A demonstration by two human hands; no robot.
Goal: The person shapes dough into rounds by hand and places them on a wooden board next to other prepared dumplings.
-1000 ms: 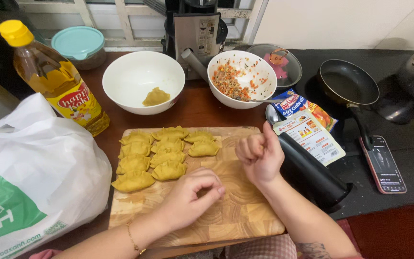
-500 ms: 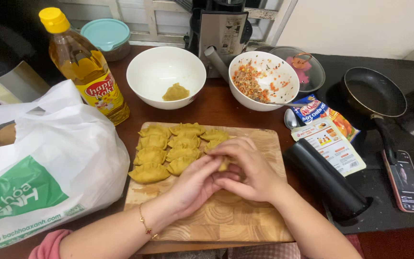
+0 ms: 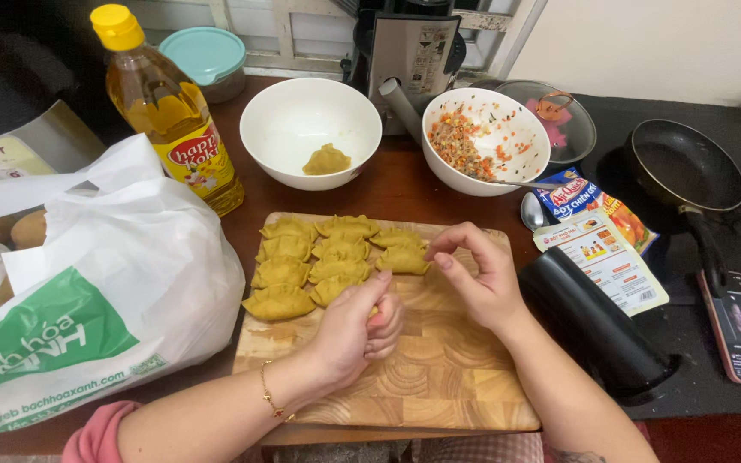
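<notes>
Two bare hands and forearms. Left hand (image 3: 355,330): thin gold chain bracelet (image 3: 269,396) with a small red bead at the wrist; pink sleeve (image 3: 94,433) bunched well up the arm from it. Right hand (image 3: 482,279): no ring, no bracelet; forearm bare, a dark mark (image 3: 575,456) near the elbow, too cropped to read.

I'm looking down at a home kitchen counter: a wooden cutting board (image 3: 439,377) carries rows of folded yellow dumplings (image 3: 328,257), with a bottle of cooking oil (image 3: 165,111) and two white mixing bowls (image 3: 310,129) behind it. To the right I see a black frying pan (image 3: 683,171) on a dark stovetop (image 3: 731,111), and a white grocery bag (image 3: 87,291) sits at left.
</notes>
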